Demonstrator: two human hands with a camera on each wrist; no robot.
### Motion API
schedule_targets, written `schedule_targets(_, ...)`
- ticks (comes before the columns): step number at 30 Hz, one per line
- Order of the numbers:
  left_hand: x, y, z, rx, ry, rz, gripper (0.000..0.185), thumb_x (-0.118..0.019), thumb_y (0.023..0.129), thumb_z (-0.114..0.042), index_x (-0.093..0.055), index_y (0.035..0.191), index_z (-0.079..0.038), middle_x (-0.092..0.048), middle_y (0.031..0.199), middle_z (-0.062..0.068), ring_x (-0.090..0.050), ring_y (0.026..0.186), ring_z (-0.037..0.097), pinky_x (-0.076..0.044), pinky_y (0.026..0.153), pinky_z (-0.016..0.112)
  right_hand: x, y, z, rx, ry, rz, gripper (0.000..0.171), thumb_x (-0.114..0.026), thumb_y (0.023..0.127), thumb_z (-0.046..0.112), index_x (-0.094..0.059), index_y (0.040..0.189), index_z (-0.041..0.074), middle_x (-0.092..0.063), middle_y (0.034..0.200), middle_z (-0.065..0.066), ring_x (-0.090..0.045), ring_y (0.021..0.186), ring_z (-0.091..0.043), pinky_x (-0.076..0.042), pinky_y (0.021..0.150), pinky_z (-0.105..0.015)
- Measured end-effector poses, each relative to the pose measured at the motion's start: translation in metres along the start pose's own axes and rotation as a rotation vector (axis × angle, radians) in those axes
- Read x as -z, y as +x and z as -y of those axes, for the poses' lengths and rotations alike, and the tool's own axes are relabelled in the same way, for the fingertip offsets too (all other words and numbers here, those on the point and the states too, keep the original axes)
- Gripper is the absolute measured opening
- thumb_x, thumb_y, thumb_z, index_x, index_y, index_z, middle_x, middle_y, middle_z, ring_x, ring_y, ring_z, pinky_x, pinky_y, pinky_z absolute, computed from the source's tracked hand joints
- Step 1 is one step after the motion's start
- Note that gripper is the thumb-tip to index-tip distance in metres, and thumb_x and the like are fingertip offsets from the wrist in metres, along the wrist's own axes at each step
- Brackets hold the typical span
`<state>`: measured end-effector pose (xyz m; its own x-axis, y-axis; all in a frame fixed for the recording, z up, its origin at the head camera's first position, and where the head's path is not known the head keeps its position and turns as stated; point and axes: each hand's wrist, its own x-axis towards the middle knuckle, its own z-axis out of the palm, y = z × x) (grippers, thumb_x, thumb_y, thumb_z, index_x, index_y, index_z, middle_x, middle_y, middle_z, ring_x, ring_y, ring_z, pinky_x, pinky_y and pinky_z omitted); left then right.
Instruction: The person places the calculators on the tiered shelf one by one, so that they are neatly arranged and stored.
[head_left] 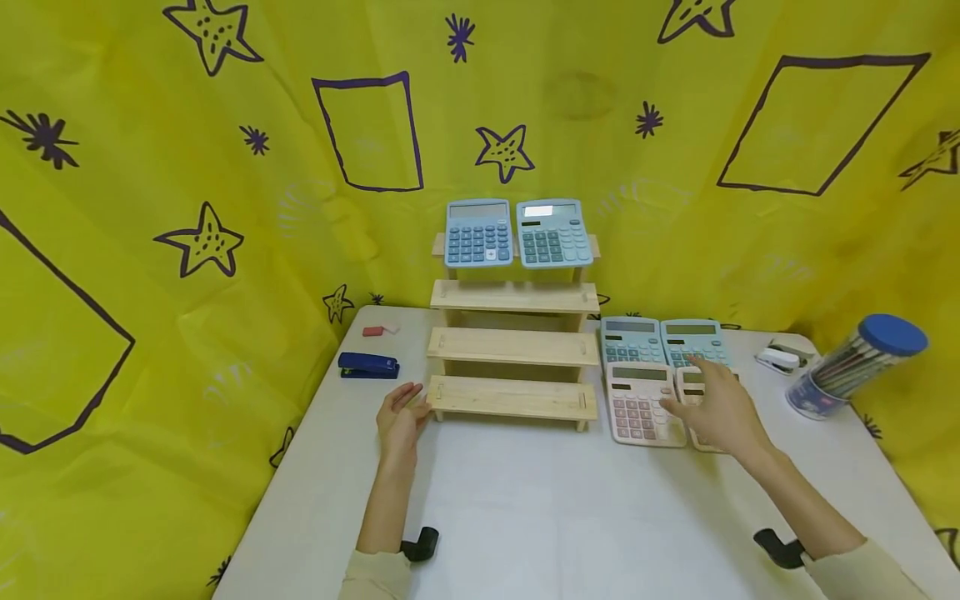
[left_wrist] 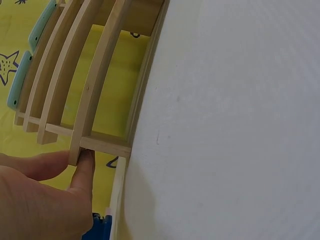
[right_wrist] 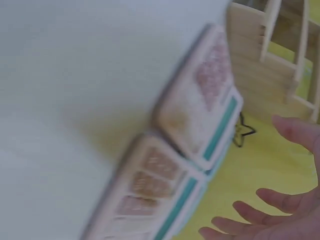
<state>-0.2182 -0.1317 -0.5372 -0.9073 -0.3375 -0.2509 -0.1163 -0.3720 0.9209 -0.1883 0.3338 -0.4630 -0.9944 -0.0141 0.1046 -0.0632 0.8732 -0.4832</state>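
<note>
A stepped wooden rack stands on the table, with two blue calculators side by side on its top step. My left hand pinches the left end of the lowest step between thumb and finger, as the left wrist view shows. To the right of the rack lie two blue calculators and, in front of them, two pink calculators. My right hand hovers over the right-hand pair, fingers spread and holding nothing. It partly covers the pink calculator on the right.
A navy stapler and a small red object lie left of the rack. At the right are a white stapler and a pencil tub with a blue top. Yellow patterned cloth hangs behind and beside the table.
</note>
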Motion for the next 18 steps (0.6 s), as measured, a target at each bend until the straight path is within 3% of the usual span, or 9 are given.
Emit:
schedule_targets(8,0.002,0.001,0.000,0.017,0.011,0.009,0.060,-0.059,0.091,0.020,-0.045,0.148,0.005,-0.054,0.146,0.026,-0.060,0.124,0.031,-0.059,0.094,0.028,-0.020,-0.029,-0.046,-0.080,-0.022,0.043,0.109,-0.093,0.073,0.026,-0.030,0.148,-0.022,-0.025,0.142,-0.056,-0.035,0.120,-0.073,-0.035,0.096,-0.084)
schedule_targets(18,0.001,0.002,0.000,0.038,0.008,0.000,0.062,-0.058,0.090,0.020,-0.045,0.148,0.004,-0.054,0.146,0.025,-0.057,0.130,0.035,-0.056,0.102,0.036,-0.026,-0.033,-0.062,-0.183,-0.025,0.013,0.117,-0.093,0.074,0.032,-0.022,0.154,-0.017,-0.020,0.144,-0.056,-0.034,0.117,-0.076,-0.035,0.094,-0.084)
